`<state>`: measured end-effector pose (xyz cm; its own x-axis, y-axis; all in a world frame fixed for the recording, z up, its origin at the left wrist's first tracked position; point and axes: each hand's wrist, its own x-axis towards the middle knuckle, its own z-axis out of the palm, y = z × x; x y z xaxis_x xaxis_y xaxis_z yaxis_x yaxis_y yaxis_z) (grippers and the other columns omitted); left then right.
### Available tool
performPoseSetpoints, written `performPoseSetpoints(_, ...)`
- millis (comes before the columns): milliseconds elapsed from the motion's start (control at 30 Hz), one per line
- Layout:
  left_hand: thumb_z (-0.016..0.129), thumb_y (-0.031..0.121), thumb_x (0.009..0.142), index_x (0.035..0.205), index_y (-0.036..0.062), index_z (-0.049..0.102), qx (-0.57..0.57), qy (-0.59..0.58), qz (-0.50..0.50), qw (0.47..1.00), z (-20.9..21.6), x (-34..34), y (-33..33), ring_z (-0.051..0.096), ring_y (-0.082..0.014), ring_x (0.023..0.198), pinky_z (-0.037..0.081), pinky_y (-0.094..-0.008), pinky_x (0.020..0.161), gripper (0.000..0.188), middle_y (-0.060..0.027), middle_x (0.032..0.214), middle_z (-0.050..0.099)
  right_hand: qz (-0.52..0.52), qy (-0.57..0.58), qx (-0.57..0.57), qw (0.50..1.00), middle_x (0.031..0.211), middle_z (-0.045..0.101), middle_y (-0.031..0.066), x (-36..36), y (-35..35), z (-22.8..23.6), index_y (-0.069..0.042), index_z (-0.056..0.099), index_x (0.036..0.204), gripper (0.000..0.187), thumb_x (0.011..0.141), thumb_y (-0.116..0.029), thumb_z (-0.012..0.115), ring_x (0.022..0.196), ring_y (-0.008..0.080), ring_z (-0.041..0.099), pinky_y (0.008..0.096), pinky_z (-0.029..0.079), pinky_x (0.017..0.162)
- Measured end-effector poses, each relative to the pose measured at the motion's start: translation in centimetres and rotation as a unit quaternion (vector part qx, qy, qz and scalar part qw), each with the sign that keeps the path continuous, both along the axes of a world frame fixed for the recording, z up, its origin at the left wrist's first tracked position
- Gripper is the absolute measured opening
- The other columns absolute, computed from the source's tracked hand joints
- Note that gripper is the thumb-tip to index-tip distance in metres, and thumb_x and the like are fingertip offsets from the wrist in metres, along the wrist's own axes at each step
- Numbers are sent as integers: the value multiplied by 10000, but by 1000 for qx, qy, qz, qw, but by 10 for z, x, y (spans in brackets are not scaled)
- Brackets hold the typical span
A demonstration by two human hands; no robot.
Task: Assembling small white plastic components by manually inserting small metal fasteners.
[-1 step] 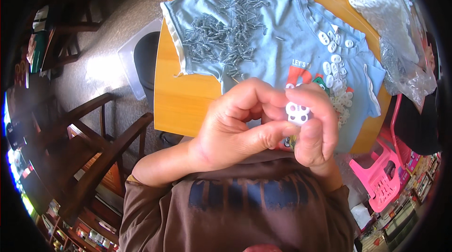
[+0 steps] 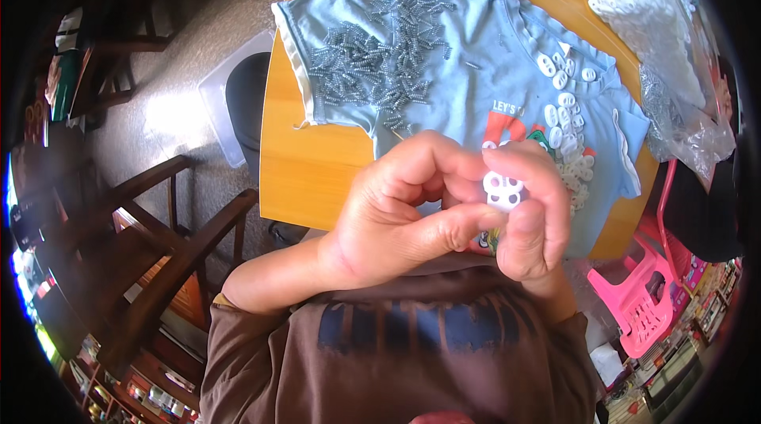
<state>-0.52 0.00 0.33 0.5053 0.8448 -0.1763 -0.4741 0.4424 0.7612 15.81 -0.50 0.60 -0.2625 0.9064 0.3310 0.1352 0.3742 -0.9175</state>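
The left hand (image 2: 376, 206) and the right hand (image 2: 543, 222) meet with curled fingers, holding a white holed piece (image 2: 502, 191) between thumbs and fingertips, raised over the near edge of the tabletop (image 2: 309, 174). Whether anything else is tucked behind the fingers, I cannot tell. Nothing has visibly changed from the frame just before: same grip, same piece, so the work seems to be at the same fine step, the piece not yet let go.

Beneath lies a light-blue T-shirt (image 2: 472, 32), its hem reaching the tabletop's left edge. Small coiled springs (image 2: 349, 59) lie heaped on it towards the far left corner; loose white pieces (image 2: 564, 135) are spread nearer the right edge. A plastic bag of white parts (image 2: 634, 0) sits at the far right corner. Beyond the near right corner stands a pink plastic chair (image 2: 638, 309).
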Motion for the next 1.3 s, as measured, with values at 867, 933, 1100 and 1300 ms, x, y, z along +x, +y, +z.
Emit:
performPoseSetpoints(867, 643, 6, 790, 934, 27, 461, 44, 19, 15, 999, 0, 1, -4, 569, -73, 679, 482, -190, 546, 233, -74, 821, 590, -15, 51, -1, 999, 785, 522, 91, -7, -4, -7, 20, 494, 1065, 250, 930, -175, 412, 642, 139, 480, 266, 400, 580)
performPoseSetpoints(933, 640, 7, 792, 933, 25, 462, 42, 13, 17, 999, -1, 1, -6, 570, -74, 681, 483, -190, 547, 228, -77, 822, 590, -15, 61, -11, 998, 787, 519, 92, -9, -6, -7, 16, 489, 1066, 239, 929, -165, 415, 641, 139, 480, 264, 402, 577)
performPoseSetpoints(1100, 621, -2, 804, 928, 20, 464, 37, 2, 21, 999, -3, 0, -10, 570, -82, 672, 480, -196, 544, 202, -89, 825, 589, -4, 76, -6, 997, 786, 509, 93, -10, -9, -12, 11, 475, 1074, 216, 924, -134, 421, 634, 135, 475, 258, 409, 569)
performPoseSetpoints(1300, 595, -20, 815, 932, 20, 456, 95, -2, 10, 995, -7, -2, -11, 567, -92, 647, 469, -205, 534, 186, -97, 826, 584, 0, 111, -15, 994, 774, 508, 89, -13, -10, -12, 6, 484, 1067, 210, 921, -132, 424, 617, 140, 468, 269, 404, 551)
